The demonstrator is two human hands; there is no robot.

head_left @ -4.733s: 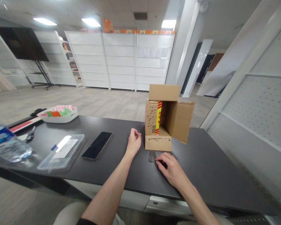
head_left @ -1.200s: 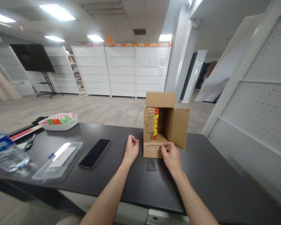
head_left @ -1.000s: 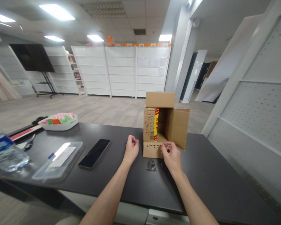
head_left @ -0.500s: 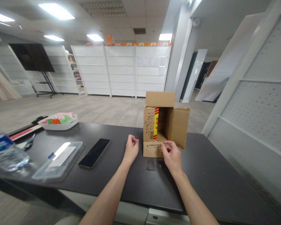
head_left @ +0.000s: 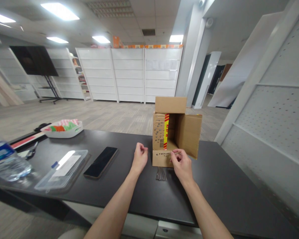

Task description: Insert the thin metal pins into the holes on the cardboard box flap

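Plainly, the head view showed two bare hands at one dark grey, flat-topped table (head_left: 151,196). One brown cardboard box (head_left: 157,141) with one red-and-yellow strip stood on it, open toward the person: one flap up, one out to the right, and one front flap (head_left: 161,162) with small dark holes. The left hand (head_left: 140,156) was just left of the box, fingers curled closed. The right hand (head_left: 182,163) had thumb and forefinger at the front flap; whether they had closed on something could not be told. One fan of thin metal pins (head_left: 160,174), too small to count, lay just before the flap. Well to the left were one black phone (head_left: 101,162), one clear plastic case (head_left: 64,171), one blue-labelled bottle (head_left: 7,157) and one white basket (head_left: 67,133)
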